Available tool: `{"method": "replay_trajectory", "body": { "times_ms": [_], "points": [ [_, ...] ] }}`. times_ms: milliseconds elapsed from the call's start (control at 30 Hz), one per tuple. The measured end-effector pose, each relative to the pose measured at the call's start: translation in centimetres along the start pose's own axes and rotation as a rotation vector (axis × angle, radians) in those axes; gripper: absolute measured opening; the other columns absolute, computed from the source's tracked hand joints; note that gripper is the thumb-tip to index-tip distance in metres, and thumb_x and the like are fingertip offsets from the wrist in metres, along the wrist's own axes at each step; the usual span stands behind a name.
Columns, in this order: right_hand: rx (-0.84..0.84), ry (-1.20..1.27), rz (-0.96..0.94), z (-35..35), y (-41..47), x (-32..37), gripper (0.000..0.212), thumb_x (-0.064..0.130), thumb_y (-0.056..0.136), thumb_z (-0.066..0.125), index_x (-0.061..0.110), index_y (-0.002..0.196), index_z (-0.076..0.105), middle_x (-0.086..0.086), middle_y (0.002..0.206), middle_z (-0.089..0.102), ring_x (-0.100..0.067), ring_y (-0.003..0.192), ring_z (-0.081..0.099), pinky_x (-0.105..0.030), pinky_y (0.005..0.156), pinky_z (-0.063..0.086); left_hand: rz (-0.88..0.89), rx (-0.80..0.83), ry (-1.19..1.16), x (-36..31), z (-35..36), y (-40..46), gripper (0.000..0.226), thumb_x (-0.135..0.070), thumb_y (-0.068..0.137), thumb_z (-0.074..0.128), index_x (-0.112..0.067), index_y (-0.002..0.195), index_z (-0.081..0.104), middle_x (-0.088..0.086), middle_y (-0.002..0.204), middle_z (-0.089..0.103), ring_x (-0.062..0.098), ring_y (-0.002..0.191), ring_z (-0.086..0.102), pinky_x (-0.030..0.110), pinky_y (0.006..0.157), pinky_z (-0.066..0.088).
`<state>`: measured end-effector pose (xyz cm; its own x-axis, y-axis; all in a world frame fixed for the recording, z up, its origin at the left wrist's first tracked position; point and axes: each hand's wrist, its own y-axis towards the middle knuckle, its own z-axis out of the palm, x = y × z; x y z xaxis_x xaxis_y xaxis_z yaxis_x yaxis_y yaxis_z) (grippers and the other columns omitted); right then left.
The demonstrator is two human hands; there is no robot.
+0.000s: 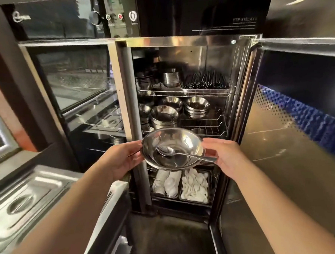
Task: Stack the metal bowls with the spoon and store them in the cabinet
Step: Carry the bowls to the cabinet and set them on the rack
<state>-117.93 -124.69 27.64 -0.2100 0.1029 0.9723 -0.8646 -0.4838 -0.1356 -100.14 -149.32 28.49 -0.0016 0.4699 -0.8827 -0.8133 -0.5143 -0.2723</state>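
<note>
I hold a stack of shiny metal bowls (183, 139) in front of the open cabinet (177, 41), at the height of its lower shelves. A metal spoon (181, 154) lies inside the top bowl, its handle sticking out over the right rim. My left hand (123, 160) grips the left rim. My right hand (222, 155) holds the right rim beside the spoon handle. Inside the cabinet, wire shelves carry more metal bowl stacks (165, 115) and a tray of black chopsticks (205, 82).
The cabinet's right door (298, 120) stands swung open to my right. The left glass door (77, 83) is closed. White spoons and cups fill trays (195, 187) on the bottom shelf. A steel counter with lidded pans (25, 200) lies at my left.
</note>
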Motion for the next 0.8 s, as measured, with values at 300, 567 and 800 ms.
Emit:
{"method": "replay_trajectory", "body": {
  "times_ms": [300,567,800],
  "points": [
    [-0.161,-0.068,0.028,-1.3,15.0,1.2,0.020,-0.001,0.082,0.076,0.002,0.101,0.073,-0.016,0.082,0.078,-0.023,0.067,0.075,-0.031,0.059,0.060,-0.034,0.054,0.100,-1.4,3.1,18.8,0.014,0.001,0.089,0.065,0.001,0.096,0.078,0.013,0.090,0.076,0.016,0.069,0.071,0.026,0.060,0.059],
    [-0.401,-0.163,0.080,-3.0,25.8,1.9,0.019,0.009,0.084,0.078,-0.001,0.098,0.071,-0.018,0.080,0.078,-0.027,0.070,0.076,-0.032,0.060,0.061,-0.143,0.194,0.153,-1.3,9.0,34.3,0.019,-0.003,0.097,0.056,0.004,0.106,0.070,0.015,0.090,0.075,0.021,0.075,0.072,0.029,0.058,0.060],
    [-0.645,-0.265,0.157,-4.9,32.5,1.7,0.023,0.016,0.076,0.087,0.003,0.090,0.075,-0.019,0.091,0.076,-0.032,0.082,0.075,-0.037,0.075,0.063,-0.217,0.282,0.253,0.8,14.0,42.7,0.020,-0.007,0.098,0.052,-0.005,0.090,0.070,0.013,0.094,0.071,0.025,0.090,0.066,0.041,0.093,0.054]
  ]
}}
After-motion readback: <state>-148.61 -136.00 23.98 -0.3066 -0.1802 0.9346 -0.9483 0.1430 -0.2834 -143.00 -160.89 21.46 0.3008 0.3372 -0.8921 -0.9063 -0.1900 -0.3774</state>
